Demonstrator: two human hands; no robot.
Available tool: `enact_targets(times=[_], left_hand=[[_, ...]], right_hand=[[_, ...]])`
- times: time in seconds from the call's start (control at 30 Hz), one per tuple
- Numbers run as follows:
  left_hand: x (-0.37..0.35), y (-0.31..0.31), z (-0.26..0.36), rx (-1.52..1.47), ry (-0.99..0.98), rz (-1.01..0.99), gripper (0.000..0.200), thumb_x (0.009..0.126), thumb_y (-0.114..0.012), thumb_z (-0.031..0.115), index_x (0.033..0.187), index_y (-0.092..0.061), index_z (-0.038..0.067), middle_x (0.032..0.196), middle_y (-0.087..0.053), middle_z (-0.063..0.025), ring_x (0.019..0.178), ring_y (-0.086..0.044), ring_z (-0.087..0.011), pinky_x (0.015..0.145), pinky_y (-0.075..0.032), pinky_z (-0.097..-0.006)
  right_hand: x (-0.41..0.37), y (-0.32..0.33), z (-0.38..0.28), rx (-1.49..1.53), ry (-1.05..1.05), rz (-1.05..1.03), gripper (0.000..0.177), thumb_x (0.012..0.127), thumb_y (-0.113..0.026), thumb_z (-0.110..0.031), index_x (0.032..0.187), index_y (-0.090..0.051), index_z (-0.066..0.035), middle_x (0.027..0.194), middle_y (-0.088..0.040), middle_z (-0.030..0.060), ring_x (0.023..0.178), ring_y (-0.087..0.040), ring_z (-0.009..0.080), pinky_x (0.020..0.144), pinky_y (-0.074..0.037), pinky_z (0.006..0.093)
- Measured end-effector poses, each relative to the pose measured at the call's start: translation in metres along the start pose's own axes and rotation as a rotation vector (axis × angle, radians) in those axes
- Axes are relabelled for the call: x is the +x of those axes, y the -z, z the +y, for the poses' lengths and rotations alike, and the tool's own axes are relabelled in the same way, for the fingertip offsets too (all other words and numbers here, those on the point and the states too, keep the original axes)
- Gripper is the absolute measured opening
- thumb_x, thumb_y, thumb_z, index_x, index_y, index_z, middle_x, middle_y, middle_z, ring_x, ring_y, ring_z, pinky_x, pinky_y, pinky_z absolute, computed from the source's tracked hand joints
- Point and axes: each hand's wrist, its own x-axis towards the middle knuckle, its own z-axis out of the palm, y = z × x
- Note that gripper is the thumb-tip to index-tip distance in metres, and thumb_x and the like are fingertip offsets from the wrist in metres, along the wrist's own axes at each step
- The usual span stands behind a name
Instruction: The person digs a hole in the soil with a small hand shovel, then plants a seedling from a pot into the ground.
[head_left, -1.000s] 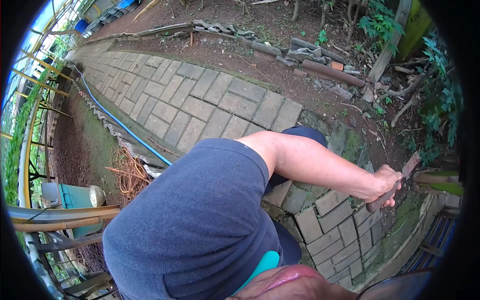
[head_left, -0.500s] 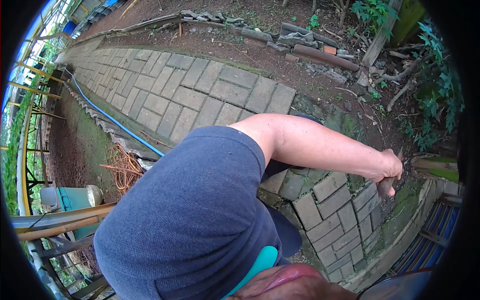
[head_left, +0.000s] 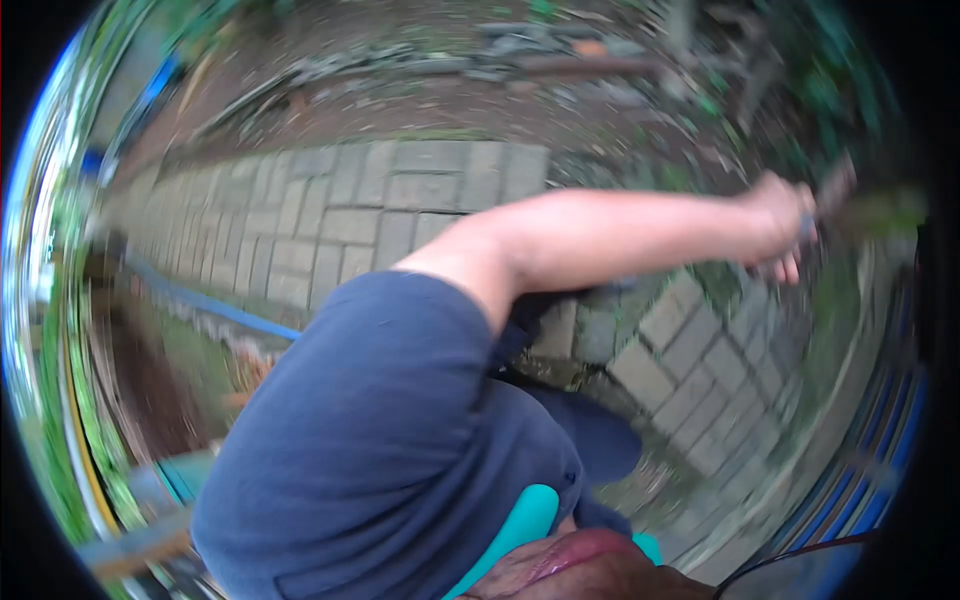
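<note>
Blade (head_left: pixel 835 185) blurs beyond the clenched hand (head_left: pixel 780 215), tip indistinct.

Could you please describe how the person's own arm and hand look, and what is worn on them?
Only one arm shows, probably the left. A dark blue short sleeve covers the shoulder and ends above the elbow; below it the arm is bare. The hand wears no glove. The picture is blurred, so small things such as a ring cannot be told.
</note>
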Motion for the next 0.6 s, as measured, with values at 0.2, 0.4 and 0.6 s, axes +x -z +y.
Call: enact_targets(times=[0.2,0.4,0.6], left_hand=[[0.017,-0.001,-0.015,0.118,-0.020,-0.179,0.049,0.099,-0.035,0.034,0.107,-0.060,-0.008,0.097,-0.064,-0.0210,0.066,-0.064,-0.0245,0.055,-0.050,-0.0356],[0.035,0.020,-0.013,-0.012,-0.092,-0.431,0.043,0.099,-0.038,0.028,0.105,-0.056,-0.010,0.095,-0.063,-0.0200,0.065,-0.059,-0.0242,0.053,-0.049,-0.0352],[0.009,-0.017,-0.013,0.116,-0.135,-0.373,0.058,0.092,-0.053,0.052,0.114,-0.062,-0.001,0.075,-0.068,-0.0100,0.050,-0.064,-0.0206,0.042,-0.051,-0.0315]], right_hand=[[-0.116,-0.021,0.122,-0.306,-0.324,-0.245,0.040,0.083,-0.057,-0.033,0.092,-0.073,0.002,0.094,-0.072,0.0195,0.085,-0.071,0.0315,0.073,-0.057,0.0420],[-0.137,-0.007,0.112,0.061,-0.805,-0.046,0.050,0.082,-0.057,-0.041,0.093,-0.073,0.004,0.099,-0.071,0.0215,0.096,-0.070,0.0321,0.085,-0.054,0.0400],[-0.143,-0.005,0.112,0.270,-0.775,0.036,0.049,0.083,-0.057,-0.037,0.094,-0.070,0.008,0.098,-0.070,0.0254,0.093,-0.069,0.0372,0.084,-0.054,0.0411]])
